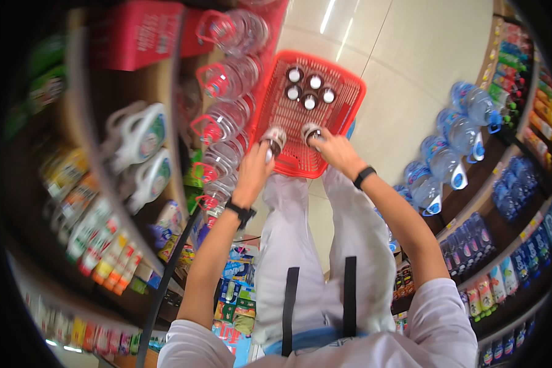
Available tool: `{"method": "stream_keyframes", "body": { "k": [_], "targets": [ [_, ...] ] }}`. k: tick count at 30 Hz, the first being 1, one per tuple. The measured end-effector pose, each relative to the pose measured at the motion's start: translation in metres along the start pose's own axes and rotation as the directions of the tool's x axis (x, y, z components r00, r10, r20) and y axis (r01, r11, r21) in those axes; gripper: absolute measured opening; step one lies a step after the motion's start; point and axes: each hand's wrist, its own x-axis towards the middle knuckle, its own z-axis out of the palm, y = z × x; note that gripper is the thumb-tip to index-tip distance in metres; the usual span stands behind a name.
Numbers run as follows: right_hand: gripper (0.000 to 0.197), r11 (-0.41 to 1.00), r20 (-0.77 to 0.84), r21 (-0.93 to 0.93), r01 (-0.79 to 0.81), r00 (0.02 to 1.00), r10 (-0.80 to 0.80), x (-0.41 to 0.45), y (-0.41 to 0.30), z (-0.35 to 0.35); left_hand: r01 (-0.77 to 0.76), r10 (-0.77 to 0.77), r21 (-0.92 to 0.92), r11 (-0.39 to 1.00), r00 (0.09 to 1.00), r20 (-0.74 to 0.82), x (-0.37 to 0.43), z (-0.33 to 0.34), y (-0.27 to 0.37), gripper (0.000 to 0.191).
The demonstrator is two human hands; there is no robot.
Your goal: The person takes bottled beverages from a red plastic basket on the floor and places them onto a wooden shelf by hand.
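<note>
A red plastic shopping basket (pixel 358 92) stands on the floor before me. Several dark bottles with white caps (pixel 309 101) stand upright inside its far half. My left hand (pixel 254 168) grips a dark bottle with a pale label (pixel 276 140) at the basket's near left side. In my right hand (pixel 340 149) is a similar dark bottle (pixel 313 134), over the near right part of the basket. Both bottles tilt, with their caps towards me. How far each one is above the basket's bottom I cannot tell.
Large clear water jugs with red handles (pixel 234 78) line the left side, close to the basket. Shelves with white detergent jugs (pixel 142 133) and pouches stand beyond. On the right, large blue-labelled water bottles (pixel 446 158) stand before stocked shelves. Pale floor tiles (pixel 395 69) show between.
</note>
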Motion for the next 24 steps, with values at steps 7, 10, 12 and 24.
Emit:
{"method": "stream_keyframes", "body": {
  "k": [7,10,12,24],
  "targets": [
    [0.031,0.987,-0.13,0.13,0.094,0.988,-0.077,-0.174,-0.167,-0.223,0.145,-0.155,-0.079,0.986,0.979,-0.135,-0.176,-0.223,0.212,0.038],
    [0.033,0.959,-0.255,0.238,0.154,0.963,-0.092,-0.221,-0.199,-0.284,0.206,-0.216,-0.07,0.976,0.952,-0.218,-0.226,-0.257,0.263,0.039],
    [0.03,0.944,-0.344,0.299,0.143,0.939,-0.033,-0.246,-0.214,-0.306,0.216,-0.216,-0.036,0.976,0.929,-0.301,-0.25,-0.27,0.282,0.04],
    [0.018,0.979,-0.423,0.017,0.204,0.889,-0.178,-0.315,-0.223,-0.368,0.357,-0.341,-0.08,0.931,0.768,-0.542,-0.368,-0.297,0.321,0.039]
  ]
}}
